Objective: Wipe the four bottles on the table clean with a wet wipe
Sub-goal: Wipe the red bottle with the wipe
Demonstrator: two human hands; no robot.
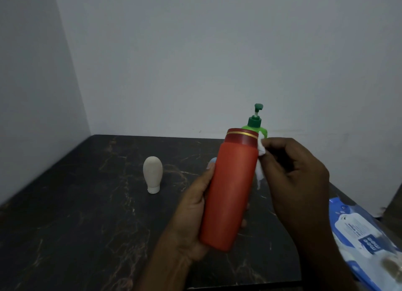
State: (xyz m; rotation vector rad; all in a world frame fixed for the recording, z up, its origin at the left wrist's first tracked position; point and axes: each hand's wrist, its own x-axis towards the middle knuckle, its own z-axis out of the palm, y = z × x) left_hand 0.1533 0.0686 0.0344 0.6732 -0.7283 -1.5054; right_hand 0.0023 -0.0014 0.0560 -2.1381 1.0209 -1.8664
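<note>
Head cam: left hand [191, 214] has its fingers wrapped round red bottle [230, 190], held tilted above table [87, 214]. Right hand [298, 175] fingers curled, pinching white wipe [261, 148] against the bottle's right side just below the cap. Green pump bottle [255, 121] behind it, beige bottle [152, 174] cap-down at left, wipe pack [365, 232] far right.

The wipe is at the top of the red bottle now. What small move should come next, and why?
Probably draw the wet wipe down the red bottle. The right hand pinches it against the side near the cap, and the left hand grips the body from the other side, so that side lies free below.
</note>
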